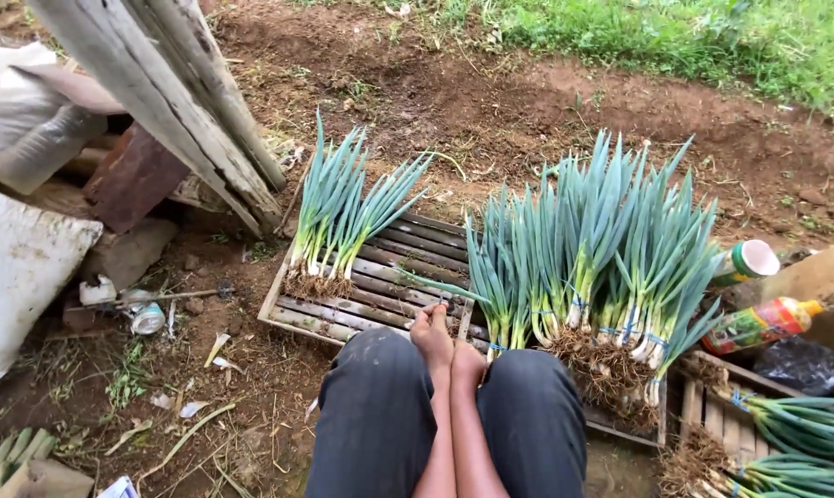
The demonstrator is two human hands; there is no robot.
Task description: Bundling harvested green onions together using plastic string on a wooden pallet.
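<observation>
Green onion stalks (454,293) are pinched by the left hand (433,334), stretched forward between the knees; the right hand (467,362), just behind, is curled, its grip unclear.

A slatted wooden tray (380,277) is sitting on bare soil (491,101), carrying loose green onions (343,207) at its left end and tied onion bundles (611,258) along its right.
</observation>
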